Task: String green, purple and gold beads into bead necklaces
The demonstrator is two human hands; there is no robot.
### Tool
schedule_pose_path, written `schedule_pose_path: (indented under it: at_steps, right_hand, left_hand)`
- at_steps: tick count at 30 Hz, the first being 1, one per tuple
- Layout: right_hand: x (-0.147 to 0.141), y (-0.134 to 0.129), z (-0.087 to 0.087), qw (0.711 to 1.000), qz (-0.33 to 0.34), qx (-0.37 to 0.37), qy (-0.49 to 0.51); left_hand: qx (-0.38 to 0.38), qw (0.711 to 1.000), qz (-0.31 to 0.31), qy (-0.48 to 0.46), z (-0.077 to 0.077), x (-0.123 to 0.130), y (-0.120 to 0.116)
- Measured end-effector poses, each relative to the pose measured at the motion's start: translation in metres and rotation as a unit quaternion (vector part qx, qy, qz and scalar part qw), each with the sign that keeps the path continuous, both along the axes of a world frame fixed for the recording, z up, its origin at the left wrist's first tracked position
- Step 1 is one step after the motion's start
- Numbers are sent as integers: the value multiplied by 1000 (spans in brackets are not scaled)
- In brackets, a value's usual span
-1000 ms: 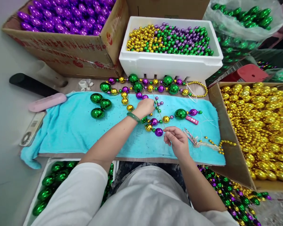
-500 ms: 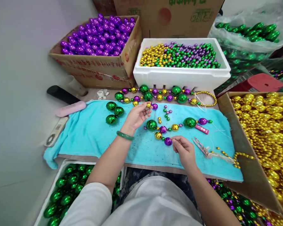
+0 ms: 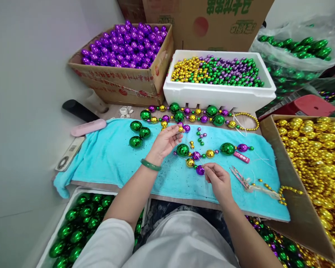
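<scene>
My left hand (image 3: pixel 166 142), wearing a green bangle (image 3: pixel 151 165), pinches a small shiny gold bead (image 3: pixel 181 128) above the turquoise towel (image 3: pixel 108 163). A thin white string (image 3: pixel 194 148) runs from there down to my right hand (image 3: pixel 218 181), whose thumb and fingertips are closed on it. Touching or just beside those fingertips is a purple bead (image 3: pixel 200 170), in line with a gold bead (image 3: pixel 190 162). Behind them lies a strung row with a large green bead (image 3: pixel 182 150). Loose small beads (image 3: pixel 201 136) and three large green beads (image 3: pixel 135 142) rest on the towel.
Finished-looking bead strands (image 3: pixel 212 111) lie along the back. Behind stand a carton of purple beads (image 3: pixel 120 80) and a white foam box (image 3: pixel 220 93). Pink-handled scissors-like snips (image 3: pixel 239 176) lie at right, near a carton of gold beads (image 3: pixel 293 178). A pink case (image 3: pixel 88 127) sits left.
The whole view has shifted slightly, so everything appears a little farther right and lower. Both hands keep nearly the same pose and hold.
</scene>
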State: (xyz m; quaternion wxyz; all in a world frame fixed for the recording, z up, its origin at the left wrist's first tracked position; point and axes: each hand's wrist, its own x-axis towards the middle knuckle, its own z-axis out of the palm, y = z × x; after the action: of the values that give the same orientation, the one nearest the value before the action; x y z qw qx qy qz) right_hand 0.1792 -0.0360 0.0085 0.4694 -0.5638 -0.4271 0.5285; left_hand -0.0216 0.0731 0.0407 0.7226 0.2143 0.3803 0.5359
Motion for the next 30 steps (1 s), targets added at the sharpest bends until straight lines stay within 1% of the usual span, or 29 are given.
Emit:
schedule_pose_path:
  at_steps: [2, 4, 6, 8, 9, 10, 11, 12, 13, 14, 15, 17, 18, 19, 20, 21, 23, 26, 28, 30]
  right_hand:
    - [-2, 1, -1, 1000, 0, -2, 4]
    - [-4, 2, -1, 1000, 2, -7, 16]
    - [-5, 4, -1, 999, 1, -14, 33]
    - [-5, 5, 0, 999, -4, -19, 47]
    - [-5, 5, 0, 998, -8, -19, 51]
    - [-3, 5, 0, 998, -14, -18, 54]
    - [-2, 5, 0, 998, -20, -17, 57]
    - [0, 6, 0, 998, -27, -16, 59]
    - [2, 6, 0, 997, -34, -16, 61]
    - [4, 6, 0, 997, -41, -17, 64]
    - [6, 7, 0, 996, -47, -20, 68]
    - [9, 8, 0, 995, -55, -30, 79]
    - [10, 9, 0, 994, -58, -35, 85]
    - [11, 10, -1, 993, -61, -41, 92]
    - [12, 11, -1, 992, -64, -47, 99]
    - [13, 11, -2, 991, -67, -51, 105]
    - [13, 12, -2, 989, -74, -56, 115]
    - [13, 13, -1, 988, -77, -53, 124]
    - [13, 14, 1, 988, -75, -49, 125]
    - [12, 13, 2, 989, -67, -49, 119]
  left_hand:
    - [4, 1000, -17, 12, -2, 5, -5]
    - [12, 997, -60, 42, -5, 12, -13]
    - [33, 988, -118, 93, -7, 20, -22]
    - [61, 973, -157, 155, -11, 24, -30]
    - [74, 967, -160, 186, -13, 23, -32]
    - [85, 961, -150, 218, -15, 19, -32]
    - [97, 954, -126, 253, -17, 13, -31]
    - [111, 944, -90, 297, -19, 5, -29]
    - [128, 927, -46, 350, -21, -7, -26]
    - [149, 899, 2, 412, -22, -21, -21]
    - [172, 856, 55, 484, -23, -36, -17]
    - [208, 759, 127, 604, -26, -69, -6]
    - [209, 718, 137, 650, -28, -84, -1]
    - [204, 688, 130, 685, -30, -99, 4]
    - [196, 671, 127, 703, -33, -111, 8]
    - [188, 667, 123, 710, -36, -120, 11]
    - [181, 676, 106, 706, -43, -133, 14]
    - [186, 697, 78, 688, -52, -135, 13]
    - [184, 690, 59, 697, -53, -128, 11]
    - [180, 669, 45, 720, -50, -119, 8]
